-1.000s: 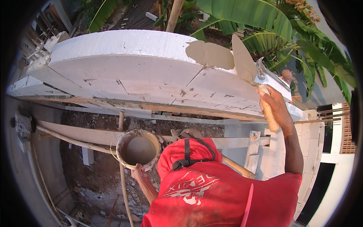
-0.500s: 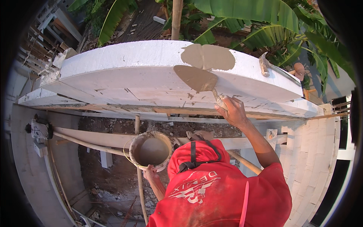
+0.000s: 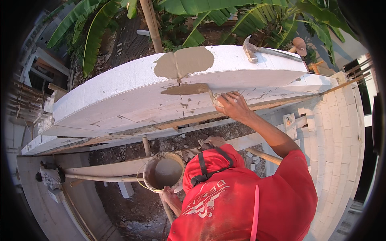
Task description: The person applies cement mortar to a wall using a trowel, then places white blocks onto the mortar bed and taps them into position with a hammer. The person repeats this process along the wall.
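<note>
My right hand (image 3: 233,105) is closed round the handle of a pointed trowel (image 3: 185,89). The mortar-coated blade lies close along the near face of a pale block wall (image 3: 108,99), seen nearly edge-on. Just above it, on the wall's top, a patch of wet grey mortar (image 3: 199,61) spreads across a joint between two blocks. A mortar smear runs down over the edge by that joint. Lower left, my left hand (image 3: 172,199) grips the near rim of a bucket (image 3: 146,173) with grey mortar (image 3: 167,170) inside.
A claw hammer (image 3: 277,53) rests on the wall top to the right. Poles cross below, one (image 3: 96,177) beside the bucket. Another person (image 3: 50,176) is at far left, lower down. Rubble covers the ground beneath. An upright pole (image 3: 150,24) and banana leaves stand beyond the wall.
The trowel has come down from the mortar's near edge onto the wall's face, its blade turned more edge-on. My view has shifted and tilted. My left hand keeps the bucket.
</note>
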The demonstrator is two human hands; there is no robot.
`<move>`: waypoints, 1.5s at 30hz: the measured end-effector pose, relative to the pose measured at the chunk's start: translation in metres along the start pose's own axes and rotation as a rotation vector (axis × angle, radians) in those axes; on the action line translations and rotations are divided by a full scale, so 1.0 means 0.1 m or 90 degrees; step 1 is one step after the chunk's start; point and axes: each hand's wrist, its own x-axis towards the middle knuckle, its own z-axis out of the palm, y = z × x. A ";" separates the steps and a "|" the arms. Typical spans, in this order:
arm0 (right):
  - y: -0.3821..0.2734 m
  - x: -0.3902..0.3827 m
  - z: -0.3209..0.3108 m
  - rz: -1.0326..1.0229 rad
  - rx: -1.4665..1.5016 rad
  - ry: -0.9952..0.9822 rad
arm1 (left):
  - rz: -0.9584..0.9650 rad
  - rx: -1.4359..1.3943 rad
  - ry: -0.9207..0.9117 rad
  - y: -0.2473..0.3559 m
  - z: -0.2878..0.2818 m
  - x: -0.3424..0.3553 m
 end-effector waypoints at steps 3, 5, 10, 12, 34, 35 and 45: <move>-0.01 -0.37 0.21 0.015 -0.032 -0.170 | 0.022 0.160 -0.008 0.08 -0.04 0.01; -0.05 -0.70 0.24 0.083 0.034 -0.273 | 0.026 0.136 -0.061 0.11 -0.04 -0.06; -0.20 -1.46 0.07 0.295 0.196 -0.450 | 0.044 0.212 -0.106 0.17 0.25 -0.28; -0.25 -1.75 0.03 0.384 0.250 -0.514 | 0.071 0.246 -0.121 0.17 0.36 -0.33; 1.60 -4.27 -1.41 0.688 0.313 -0.358 | 0.139 0.290 -0.232 -1.57 1.75 -1.27; 1.86 -4.25 -1.48 0.647 0.248 -0.356 | 0.132 0.263 -0.238 -1.70 1.74 -1.33; 3.62 -3.39 -1.16 0.181 0.134 -0.092 | 0.120 0.220 -0.170 -2.39 1.77 -2.24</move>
